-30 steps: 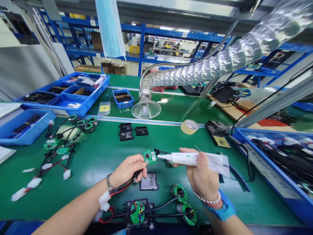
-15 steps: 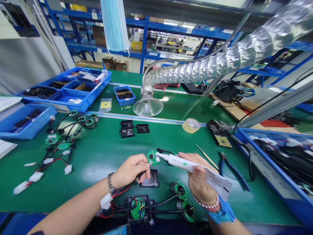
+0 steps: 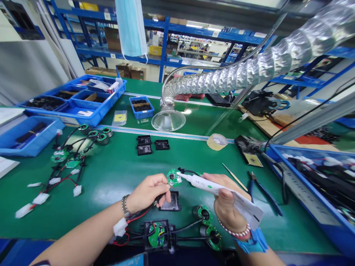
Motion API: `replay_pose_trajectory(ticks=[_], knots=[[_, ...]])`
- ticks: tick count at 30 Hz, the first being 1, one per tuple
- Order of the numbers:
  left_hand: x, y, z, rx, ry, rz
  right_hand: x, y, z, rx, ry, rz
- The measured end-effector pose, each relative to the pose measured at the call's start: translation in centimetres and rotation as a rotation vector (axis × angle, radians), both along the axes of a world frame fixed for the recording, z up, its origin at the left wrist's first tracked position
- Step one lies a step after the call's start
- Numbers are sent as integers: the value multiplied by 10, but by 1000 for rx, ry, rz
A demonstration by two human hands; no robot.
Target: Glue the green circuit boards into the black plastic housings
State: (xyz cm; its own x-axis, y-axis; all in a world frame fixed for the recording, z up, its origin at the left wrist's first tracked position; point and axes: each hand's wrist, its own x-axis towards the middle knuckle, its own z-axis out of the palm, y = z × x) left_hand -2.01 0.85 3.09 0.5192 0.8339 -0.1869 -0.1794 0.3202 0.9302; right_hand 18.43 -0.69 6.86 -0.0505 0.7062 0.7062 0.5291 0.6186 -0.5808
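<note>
Between its thumb and fingers my left hand (image 3: 152, 192) pinches a small green circuit board (image 3: 172, 178), with black and red wires trailing below. My right hand (image 3: 229, 203) is wrapped round a white squeeze tube (image 3: 219, 188); its nozzle tip touches or hovers just over the board's right side, I cannot tell which. Under the board lies a black plastic cover (image 3: 172, 202) with whitish smears inside. Nearer to me, an open black housing (image 3: 156, 236) holds another green board, and its cables run to two round green-faced parts (image 3: 205, 215).
Wired boards (image 3: 73, 160) lie at the left, near blue trays (image 3: 30, 136). Small black covers (image 3: 144, 145), a tape roll (image 3: 217, 142), a pointed stick (image 3: 234, 176) and pliers (image 3: 263, 194) rest on the green bench. A fume hood (image 3: 168, 120) hangs ahead; a blue bin (image 3: 313, 199) stands right.
Both hands, the board and the tube stay almost in place. The view has shifted only very slightly.
</note>
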Motion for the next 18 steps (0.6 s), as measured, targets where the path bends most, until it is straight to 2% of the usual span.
replay_pose_trajectory(ticks=[8, 18], knots=[[0, 0, 2, -19, -19, -2, 9, -3, -3, 61, -60, 35], [0, 0, 2, -32, -48, -6, 10, -6, 6, 84, -182, 67]])
